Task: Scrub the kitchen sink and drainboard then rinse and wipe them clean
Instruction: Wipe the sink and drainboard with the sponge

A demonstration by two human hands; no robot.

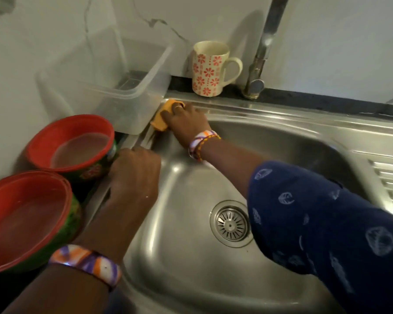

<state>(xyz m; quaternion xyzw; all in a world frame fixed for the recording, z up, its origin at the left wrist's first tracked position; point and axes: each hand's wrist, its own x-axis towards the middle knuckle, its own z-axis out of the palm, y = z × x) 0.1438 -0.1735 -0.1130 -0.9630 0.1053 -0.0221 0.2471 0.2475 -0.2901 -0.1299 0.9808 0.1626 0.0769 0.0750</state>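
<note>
The sink is filling the middle and lower frame, its drain near centre and the drainboard at 3 o'clock. The right hand is pressing an orange sponge onto the sink's rim at 11 o'clock, fingers curled over it. The left hand is resting on the rim at 9 o'clock beside a red bowl; whether its fingers are gripping anything I cannot tell. A flowered mug is standing by the tap.
</note>
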